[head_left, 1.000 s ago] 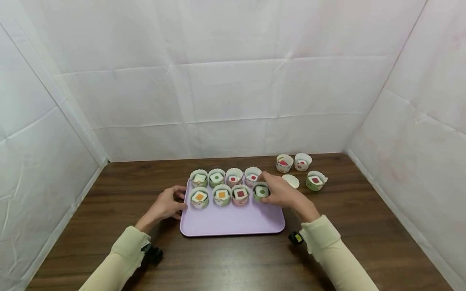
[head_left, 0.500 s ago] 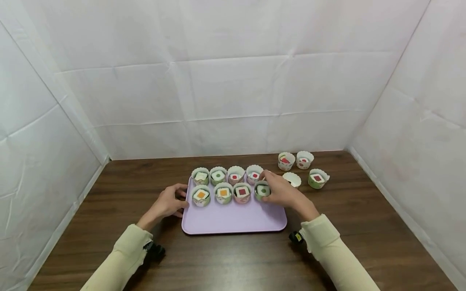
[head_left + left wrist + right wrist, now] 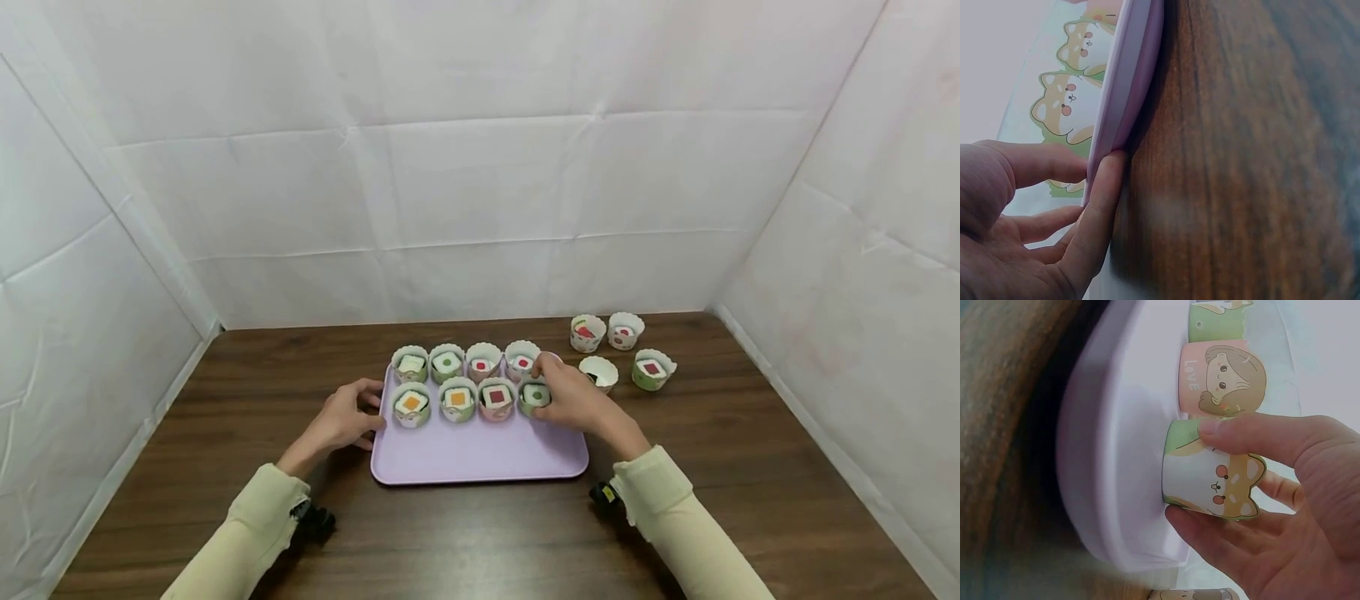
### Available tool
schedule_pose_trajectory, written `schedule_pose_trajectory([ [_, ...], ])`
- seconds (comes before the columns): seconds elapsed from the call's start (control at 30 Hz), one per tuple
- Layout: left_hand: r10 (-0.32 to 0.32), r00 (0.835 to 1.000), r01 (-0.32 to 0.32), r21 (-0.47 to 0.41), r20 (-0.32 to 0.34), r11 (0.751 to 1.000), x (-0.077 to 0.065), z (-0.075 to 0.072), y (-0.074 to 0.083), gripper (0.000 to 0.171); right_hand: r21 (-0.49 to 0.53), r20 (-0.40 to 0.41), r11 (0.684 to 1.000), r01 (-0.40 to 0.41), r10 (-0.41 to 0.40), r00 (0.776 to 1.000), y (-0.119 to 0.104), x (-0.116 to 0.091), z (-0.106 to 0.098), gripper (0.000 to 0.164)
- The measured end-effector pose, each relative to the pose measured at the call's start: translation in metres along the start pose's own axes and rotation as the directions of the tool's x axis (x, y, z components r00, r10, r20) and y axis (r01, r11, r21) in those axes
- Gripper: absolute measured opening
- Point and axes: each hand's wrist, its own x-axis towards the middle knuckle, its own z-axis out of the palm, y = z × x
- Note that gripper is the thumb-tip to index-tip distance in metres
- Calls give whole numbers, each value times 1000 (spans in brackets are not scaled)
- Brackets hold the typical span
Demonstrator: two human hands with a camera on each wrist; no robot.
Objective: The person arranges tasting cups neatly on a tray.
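A lilac tray [image 3: 480, 458] lies on the brown table with two rows of paper baking cups on it. The cups hold white pieces with coloured centres, which look like sushi rolls. My left hand [image 3: 347, 417] grips the tray's left edge, thumb and fingers at the rim [image 3: 1107, 119]. With my right hand [image 3: 581, 396] I hold a green-based baking cup [image 3: 535, 395], the front row's rightmost. The right wrist view shows the cat-printed side of this cup [image 3: 1210, 475] between thumb and fingers, its base at the tray surface. Beside it stands a pink baking cup [image 3: 496, 400].
Right of the tray stand a red-dotted baking cup [image 3: 587, 333], another white cup [image 3: 625, 332], a green cup [image 3: 652, 371] and a white-rimmed cup [image 3: 598, 372] partly behind my right hand. White sheeting [image 3: 465, 192] encloses the table [image 3: 465, 542] at the back and sides.
The green-based cup in my right hand has shifted slightly left, closer to the pink cup. My left hand stays at the tray's edge.
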Motion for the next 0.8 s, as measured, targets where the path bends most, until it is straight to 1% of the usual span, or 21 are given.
schedule_pose_trajectory([
  [0.17, 10, 1000, -10, 2, -7, 1000, 3, -2, 4, 66, -6, 3, 1000, -15, 15, 1000, 0, 3, -3, 53],
  [0.3, 10, 1000, -10, 3, -9, 1000, 3, -2, 4, 66, -6, 10, 1000, -11, 11, 1000, 0, 3, -5, 53],
  [0.4, 4, 1000, -4, 1, -5, 1000, 1, 0, 1, 65, 1, 25, 1000, -11, 11, 1000, -1, 0, -6, 54],
  [0.5, 3, 1000, -3, -4, -3, 1000, 0, 2, 0, 66, -5, 28, 999, -32, 32, 999, -3, -5, -8, 55],
  [0.63, 10, 1000, -10, -5, -14, 1000, 0, 2, -1, 66, -12, -6, 999, -38, 38, 999, -5, -9, -16, 58],
  [0.8, 7, 1000, -7, -5, -13, 1000, -1, 1, 0, 66, -12, -86, 1000, 9, -10, 996, -1, -15, -32, 56],
])
